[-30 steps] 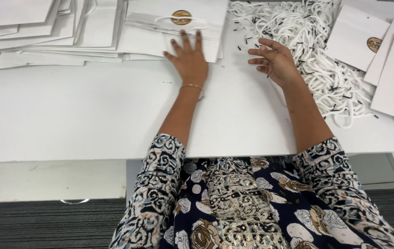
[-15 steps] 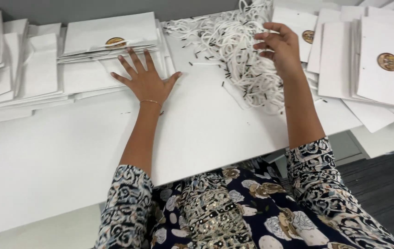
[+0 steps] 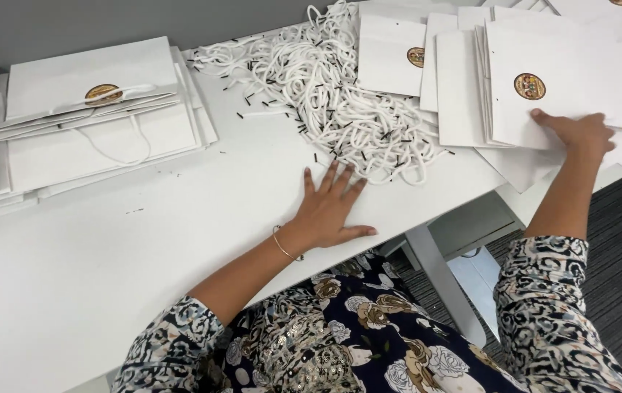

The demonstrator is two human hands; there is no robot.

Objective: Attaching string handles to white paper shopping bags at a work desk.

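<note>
Left hand [image 3: 329, 211] is flat on the white counter [image 3: 180, 218], fingers spread and gripping nothing, fingertips right by the cords [image 3: 340, 94] heaped in the middle. Right hand [image 3: 576, 135] is over at the right, pinching the lower edge of the top bag [image 3: 544, 58] in that stack. More bags [image 3: 85, 124] are stacked at the left.

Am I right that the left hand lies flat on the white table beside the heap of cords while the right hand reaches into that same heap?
Not quite. The head view shows the right hand on the stack of white paper bags, not in the heap of cords. The left hand does lie flat on the white table beside the cords.
</note>
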